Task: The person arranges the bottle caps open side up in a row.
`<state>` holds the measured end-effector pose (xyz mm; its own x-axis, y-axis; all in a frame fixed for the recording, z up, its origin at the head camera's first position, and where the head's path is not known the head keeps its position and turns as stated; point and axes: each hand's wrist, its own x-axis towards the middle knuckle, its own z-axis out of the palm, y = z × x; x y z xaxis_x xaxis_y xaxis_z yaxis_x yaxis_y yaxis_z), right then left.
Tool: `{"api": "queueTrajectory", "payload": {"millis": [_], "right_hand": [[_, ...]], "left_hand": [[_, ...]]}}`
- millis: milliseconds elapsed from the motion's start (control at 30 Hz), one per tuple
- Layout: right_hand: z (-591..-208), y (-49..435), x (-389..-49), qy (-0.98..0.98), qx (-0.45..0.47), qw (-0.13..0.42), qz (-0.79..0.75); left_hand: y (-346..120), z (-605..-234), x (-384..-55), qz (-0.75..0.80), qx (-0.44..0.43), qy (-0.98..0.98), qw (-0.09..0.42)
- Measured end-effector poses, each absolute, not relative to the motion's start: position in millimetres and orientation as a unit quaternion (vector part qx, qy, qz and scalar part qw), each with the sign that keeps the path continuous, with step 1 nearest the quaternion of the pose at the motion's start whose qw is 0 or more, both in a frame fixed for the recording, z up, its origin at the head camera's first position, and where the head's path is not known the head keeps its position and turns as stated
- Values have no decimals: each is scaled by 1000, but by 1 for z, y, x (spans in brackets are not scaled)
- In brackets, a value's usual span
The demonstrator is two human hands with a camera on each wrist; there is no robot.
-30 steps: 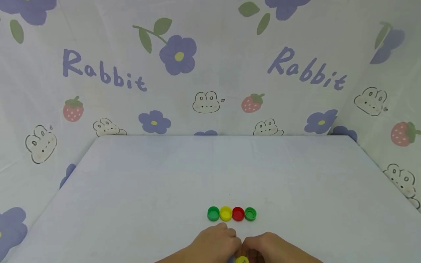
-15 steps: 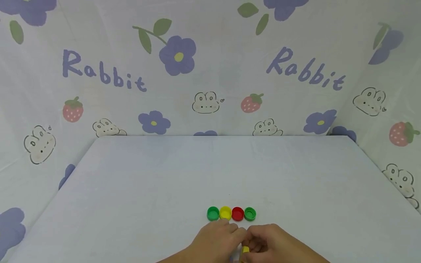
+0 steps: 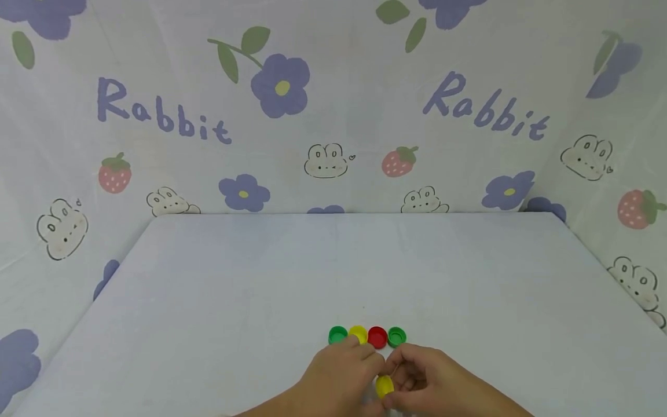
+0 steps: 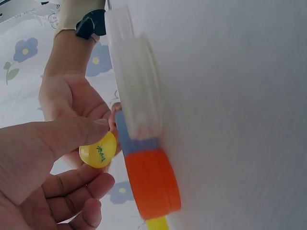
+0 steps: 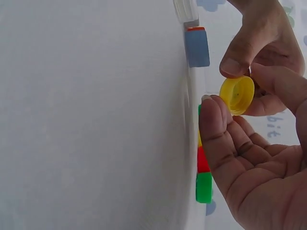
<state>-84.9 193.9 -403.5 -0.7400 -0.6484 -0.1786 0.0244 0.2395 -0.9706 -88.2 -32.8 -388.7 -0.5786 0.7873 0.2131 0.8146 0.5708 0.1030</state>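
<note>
A yellow cap [image 3: 384, 386] is held up on its edge at the near side of the bench [image 3: 239, 301], between the left hand [image 3: 341, 373] and the right hand [image 3: 429, 376]. By each grip it is pinched at the rim, the thumb and fingers parted only by the cap itself; the right hand's remaining fingers are loosely bent.

Just beyond the hands, a row is formed by a left green cap [image 3: 338, 334], a second yellow cap [image 3: 358, 332], a red cap [image 3: 377, 337] and a right green cap [image 3: 397, 337], all hollow side up. The second yellow cap is partly covered by the left hand in the head view.

Dark writing on the held cap's closed face is shown by the left wrist view; its ringed hollow is shown only by the right wrist view. Clear plastic pieces [image 4: 136, 81], a blue piece [image 4: 136, 136] and an orange piece [image 4: 152, 184] are revealed on the bench by the left wrist view, but cannot be made out from the head. A sleeve [image 4: 72, 17] with a dark strap [image 4: 92, 24] is seen on the right arm.
</note>
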Motion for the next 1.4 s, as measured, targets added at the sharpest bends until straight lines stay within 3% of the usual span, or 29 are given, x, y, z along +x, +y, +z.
{"api": "queueTrajectory", "payload": {"millis": [167, 433, 700, 900, 1400], "right_hand": [[-404, 197, -88, 741, -243, 263, -568], [-401, 202, -91, 791, -320, 146, -502], [-400, 212, -99, 838, -318, 64, -439], [-397, 223, -109, 870, -305, 47, -385], [-395, 228, -127, 916, -259, 54, -301]], "left_hand": [[-33, -383, -90, -107, -430, -895, 48], [-28, -374, -98, -163, -397, -903, -7], [-15, -374, -121, -160, -447, -879, -35], [3, -375, -136, -136, -447, -884, -21], [32, -386, -162, -74, -410, -908, -40]]}}
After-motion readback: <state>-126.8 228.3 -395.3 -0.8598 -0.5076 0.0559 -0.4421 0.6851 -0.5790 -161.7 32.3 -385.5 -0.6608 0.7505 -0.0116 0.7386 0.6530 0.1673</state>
